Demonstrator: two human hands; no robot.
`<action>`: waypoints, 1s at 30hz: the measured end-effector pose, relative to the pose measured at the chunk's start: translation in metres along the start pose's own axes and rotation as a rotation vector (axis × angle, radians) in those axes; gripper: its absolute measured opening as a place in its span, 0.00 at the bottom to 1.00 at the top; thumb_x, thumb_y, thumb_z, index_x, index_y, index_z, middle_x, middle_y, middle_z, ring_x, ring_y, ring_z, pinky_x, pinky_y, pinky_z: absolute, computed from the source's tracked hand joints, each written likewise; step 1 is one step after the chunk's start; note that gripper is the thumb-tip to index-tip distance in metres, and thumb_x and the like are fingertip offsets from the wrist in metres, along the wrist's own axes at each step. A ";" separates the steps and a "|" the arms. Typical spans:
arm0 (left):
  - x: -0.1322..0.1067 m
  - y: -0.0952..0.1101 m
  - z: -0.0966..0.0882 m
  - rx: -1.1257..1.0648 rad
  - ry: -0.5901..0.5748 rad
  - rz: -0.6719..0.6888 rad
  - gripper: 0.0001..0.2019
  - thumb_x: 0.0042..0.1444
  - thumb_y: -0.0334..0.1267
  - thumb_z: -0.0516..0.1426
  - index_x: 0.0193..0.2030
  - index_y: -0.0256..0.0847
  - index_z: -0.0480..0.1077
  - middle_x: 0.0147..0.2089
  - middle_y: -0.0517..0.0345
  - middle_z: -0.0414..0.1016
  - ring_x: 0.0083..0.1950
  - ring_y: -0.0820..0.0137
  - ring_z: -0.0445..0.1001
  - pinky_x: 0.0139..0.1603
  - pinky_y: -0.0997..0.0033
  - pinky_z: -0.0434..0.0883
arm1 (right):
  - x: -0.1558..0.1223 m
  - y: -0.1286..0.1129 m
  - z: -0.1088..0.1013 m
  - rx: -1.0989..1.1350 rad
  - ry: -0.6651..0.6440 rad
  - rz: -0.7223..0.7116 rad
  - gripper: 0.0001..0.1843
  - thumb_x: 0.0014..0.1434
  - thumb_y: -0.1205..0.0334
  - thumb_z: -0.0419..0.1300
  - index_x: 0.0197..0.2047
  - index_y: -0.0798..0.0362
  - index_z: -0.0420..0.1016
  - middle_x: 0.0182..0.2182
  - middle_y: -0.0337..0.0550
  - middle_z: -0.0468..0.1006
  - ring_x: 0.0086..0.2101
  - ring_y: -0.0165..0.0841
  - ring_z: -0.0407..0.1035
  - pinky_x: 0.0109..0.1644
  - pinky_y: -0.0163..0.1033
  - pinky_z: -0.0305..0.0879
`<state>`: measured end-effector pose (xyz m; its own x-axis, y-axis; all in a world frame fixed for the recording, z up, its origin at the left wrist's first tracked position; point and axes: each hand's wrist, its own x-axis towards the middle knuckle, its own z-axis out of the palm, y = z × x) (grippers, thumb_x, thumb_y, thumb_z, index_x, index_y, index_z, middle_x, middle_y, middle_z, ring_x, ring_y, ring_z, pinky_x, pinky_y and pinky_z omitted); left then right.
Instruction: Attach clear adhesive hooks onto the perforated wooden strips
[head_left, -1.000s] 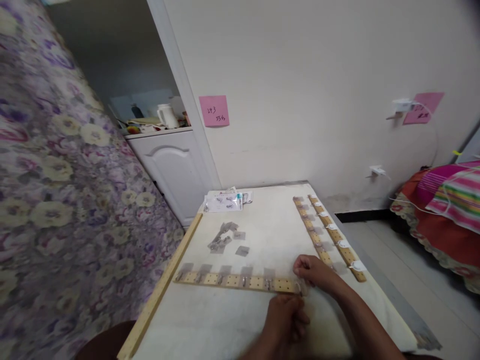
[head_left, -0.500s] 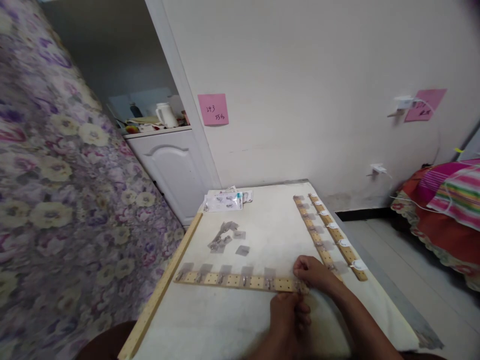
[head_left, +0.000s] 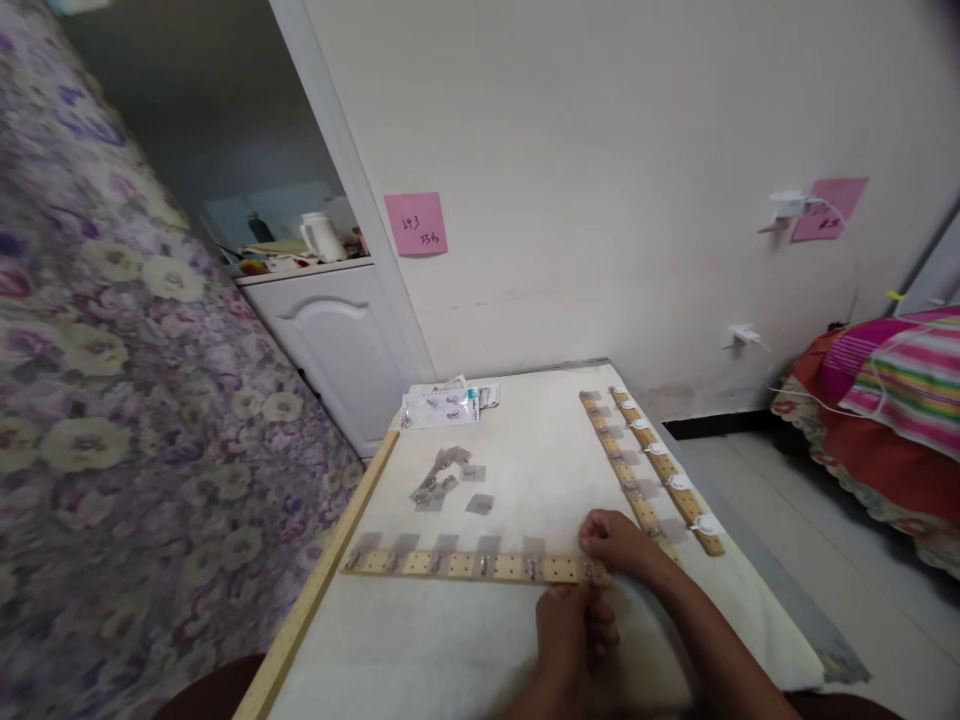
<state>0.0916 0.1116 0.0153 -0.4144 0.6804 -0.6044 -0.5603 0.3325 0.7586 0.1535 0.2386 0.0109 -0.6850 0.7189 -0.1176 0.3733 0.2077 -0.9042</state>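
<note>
A light wooden strip (head_left: 465, 565) with rows of holes lies across the table, with metal hooks on clear squares (head_left: 489, 546) set along it. At its right end, my right hand (head_left: 615, 542) is closed in a pinch just behind the last hook (head_left: 591, 573). Its fingertips hide whatever they grip. My left hand (head_left: 574, 625) is curled against the strip's near edge below that hook, thumb and fingers together; what is between them cannot be made out. Left of centre lies a loose pile of clear squares and hooks (head_left: 439, 478), with one separate clear square (head_left: 480, 504) beside it.
Two more strips run along the table's right side, one with clear hooks (head_left: 619, 460), one with white hooks (head_left: 667, 470). A bare wooden bar (head_left: 330, 560) lines the left edge. Blister packs (head_left: 442, 405) lie at the back. The wall (head_left: 525, 250) stands close behind.
The camera view has shifted slightly. Both hands stay at the strip's right end, with only slight finger movement at most.
</note>
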 end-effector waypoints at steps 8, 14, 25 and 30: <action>0.001 0.000 0.001 -0.004 0.012 0.015 0.07 0.42 0.39 0.54 0.24 0.38 0.63 0.15 0.63 0.66 0.12 0.78 0.62 0.16 0.78 0.47 | 0.000 -0.004 0.000 -0.019 0.008 0.003 0.02 0.43 0.67 0.56 0.24 0.54 0.68 0.20 0.35 0.71 0.23 0.26 0.62 0.26 0.30 0.56; 0.002 -0.002 0.001 -0.008 0.011 0.022 0.08 0.41 0.41 0.56 0.25 0.38 0.64 0.15 0.63 0.67 0.12 0.78 0.61 0.17 0.77 0.47 | 0.000 -0.003 -0.001 -0.013 0.006 0.005 0.02 0.43 0.67 0.56 0.24 0.54 0.69 0.20 0.35 0.72 0.23 0.27 0.63 0.26 0.30 0.56; -0.003 0.000 0.003 -0.023 0.036 0.033 0.09 0.41 0.43 0.55 0.23 0.39 0.62 0.15 0.64 0.66 0.13 0.79 0.60 0.16 0.77 0.48 | 0.001 -0.001 0.001 0.003 0.030 0.003 0.03 0.42 0.67 0.55 0.24 0.54 0.70 0.20 0.36 0.72 0.23 0.27 0.63 0.26 0.31 0.57; -0.002 -0.001 0.002 -0.032 0.023 0.039 0.08 0.42 0.41 0.54 0.23 0.39 0.62 0.15 0.64 0.66 0.13 0.80 0.60 0.16 0.78 0.48 | 0.001 -0.001 0.001 0.000 0.037 0.009 0.03 0.42 0.68 0.55 0.24 0.54 0.70 0.20 0.35 0.72 0.24 0.27 0.64 0.27 0.30 0.57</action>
<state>0.0942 0.1114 0.0162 -0.4526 0.6773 -0.5800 -0.5657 0.2847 0.7739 0.1515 0.2384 0.0115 -0.6581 0.7448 -0.1105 0.3792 0.2011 -0.9032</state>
